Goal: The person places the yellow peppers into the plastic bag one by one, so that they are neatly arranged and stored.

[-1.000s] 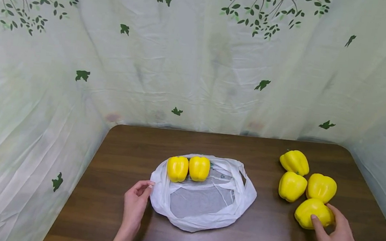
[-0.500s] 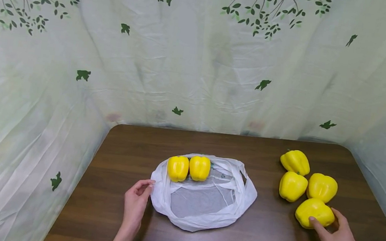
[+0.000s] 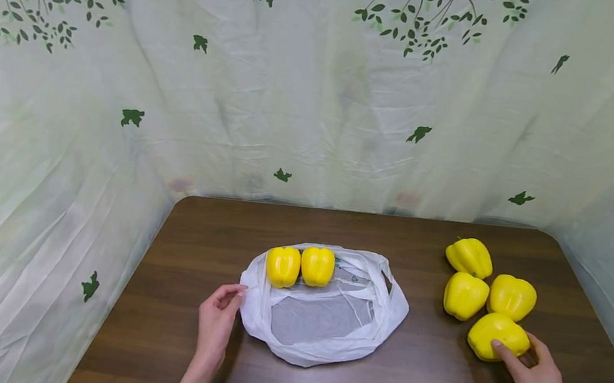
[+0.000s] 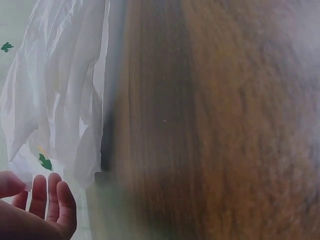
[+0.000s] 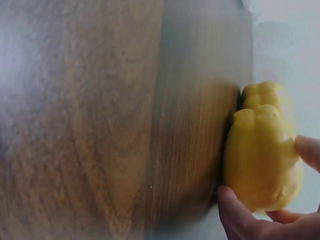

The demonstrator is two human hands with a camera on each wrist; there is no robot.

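Observation:
A white plastic bag lies spread with its mouth facing up on the table. Two yellow bell peppers sit side by side at its far left. My left hand pinches the bag's left rim between thumb and fingers; the left wrist view shows the bag's side hanging in folds beside the fingers. On the right, my right hand grips a yellow bell pepper, thumb on its near side and fingers round its right end. The right wrist view shows this pepper close to the tabletop.
Behind the held pepper, three more yellow bell peppers stand grouped: one at the back, one at the left and one at the right. The brown wooden table ends against pale leaf-printed curtains at the back and sides.
The held pepper and my right hand have shifted very slightly left. The right fingers sit a little farther round the pepper's right end. My left hand and the bag hold their place.

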